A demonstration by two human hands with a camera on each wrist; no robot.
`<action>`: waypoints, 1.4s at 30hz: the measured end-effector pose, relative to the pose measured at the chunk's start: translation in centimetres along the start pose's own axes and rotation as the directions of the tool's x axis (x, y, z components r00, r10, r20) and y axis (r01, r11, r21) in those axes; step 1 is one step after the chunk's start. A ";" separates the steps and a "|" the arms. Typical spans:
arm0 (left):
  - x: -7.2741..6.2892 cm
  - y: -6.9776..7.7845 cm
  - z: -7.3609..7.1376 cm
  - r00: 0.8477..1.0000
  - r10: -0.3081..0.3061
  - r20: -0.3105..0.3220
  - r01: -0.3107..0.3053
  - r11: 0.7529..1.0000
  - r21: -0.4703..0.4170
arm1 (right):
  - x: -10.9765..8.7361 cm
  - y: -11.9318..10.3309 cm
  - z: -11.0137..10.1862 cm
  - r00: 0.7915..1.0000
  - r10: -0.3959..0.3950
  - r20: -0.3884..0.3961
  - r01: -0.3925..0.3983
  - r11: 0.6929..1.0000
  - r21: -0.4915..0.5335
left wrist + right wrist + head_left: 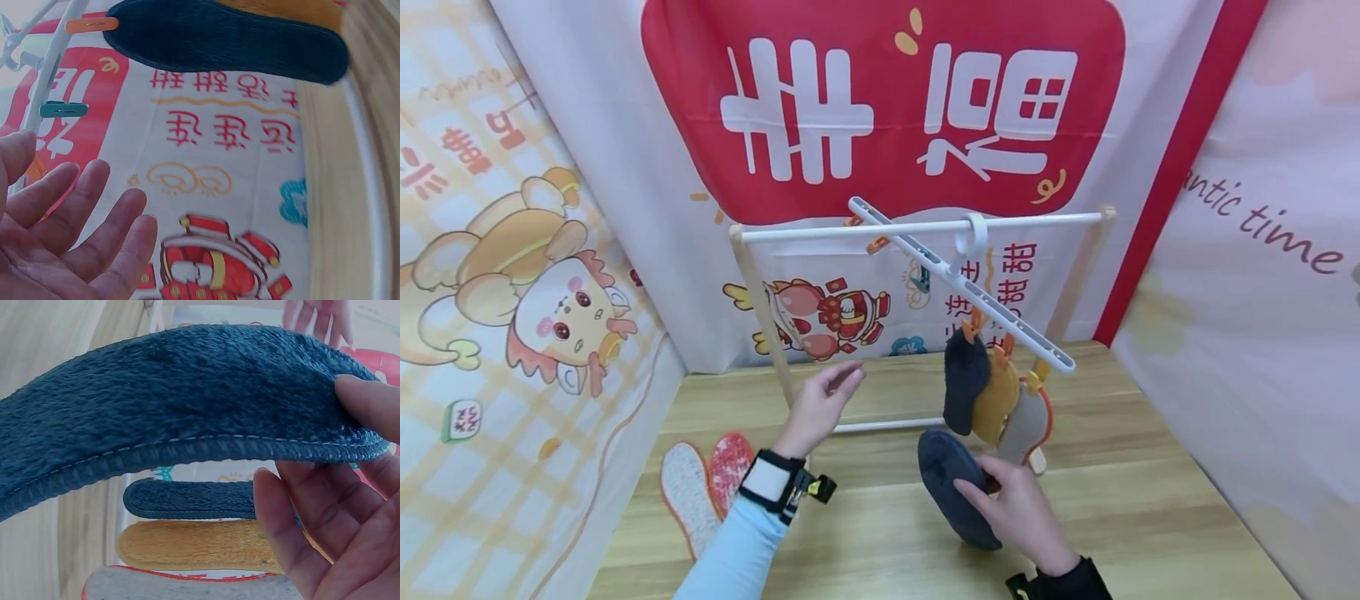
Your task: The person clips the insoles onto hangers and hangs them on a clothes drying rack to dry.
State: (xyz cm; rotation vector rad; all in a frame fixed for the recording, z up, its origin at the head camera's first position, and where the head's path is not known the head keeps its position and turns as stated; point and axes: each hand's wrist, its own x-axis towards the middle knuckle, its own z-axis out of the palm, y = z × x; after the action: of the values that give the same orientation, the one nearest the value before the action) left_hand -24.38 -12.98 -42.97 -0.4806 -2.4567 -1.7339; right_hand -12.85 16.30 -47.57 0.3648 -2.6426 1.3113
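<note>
My right hand point(1022, 508) pinches a dark blue fuzzy insole point(943, 479) by its edge, thumb on the plush face and fingers behind, as the right wrist view shows. My left hand point(820, 408) is raised left of the hanging insoles, holding nothing; in the left wrist view its fingers are loosely spread. A white hanger bar point(940, 267) hangs aslant from the rack. Clipped along its near half are a dark blue insole point(964, 385), a tan insole point(992, 404) and a grey insole point(1024, 425) with a red edge. A teal clip point(64, 109) and an orange clip point(877, 244) hold nothing.
The rack has a white top rod point(850, 232) and wooden posts point(763, 321). On the wooden table point(865, 533), at left, lie a grey insole point(687, 487) and a red-patterned insole point(730, 467). Printed cloths point(587, 250) stand around the table.
</note>
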 end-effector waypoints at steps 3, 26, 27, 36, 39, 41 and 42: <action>2.5 1.1 0.4 0.999 -0.028 0.015 0.030 0.995 -0.098 | -0.3 0.1 -0.1 1.000 -0.012 -0.016 0.012 1.000 0.006; 12.7 6.8 1.4 0.979 0.076 0.189 -0.039 0.980 -0.194 | -0.4 -0.9 -1.9 1.000 -0.014 -0.024 0.015 0.998 0.054; 12.7 7.0 1.5 0.978 0.079 0.194 -0.041 0.980 -0.195 | -0.4 -1.0 -1.9 0.999 -0.018 -0.026 0.019 0.998 0.055; 12.0 8.2 1.9 0.967 0.107 0.231 -0.078 0.988 -0.130 | -0.2 -1.0 -2.0 0.997 -0.066 -0.045 0.069 0.996 0.060; 11.3 8.4 1.6 0.971 0.090 0.223 -0.069 0.993 -0.097 | 0.1 -1.3 -1.8 0.998 -0.057 -0.038 0.060 0.995 0.081; 10.9 8.6 1.6 0.971 0.081 0.223 -0.060 0.993 -0.101 | 0.2 -1.4 -1.7 0.998 -0.046 -0.034 0.049 0.995 0.085; 10.6 8.7 1.7 0.971 0.088 0.222 -0.064 0.992 -0.112 | 0.3 -1.5 -1.6 0.998 -0.045 -0.036 0.048 0.995 0.087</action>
State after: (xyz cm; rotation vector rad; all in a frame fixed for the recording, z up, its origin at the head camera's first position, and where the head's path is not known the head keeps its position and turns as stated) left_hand -31.59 -6.65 -32.97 -0.8153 -2.4631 -1.8781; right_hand -12.63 16.68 -45.37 0.4099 -2.5385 1.4090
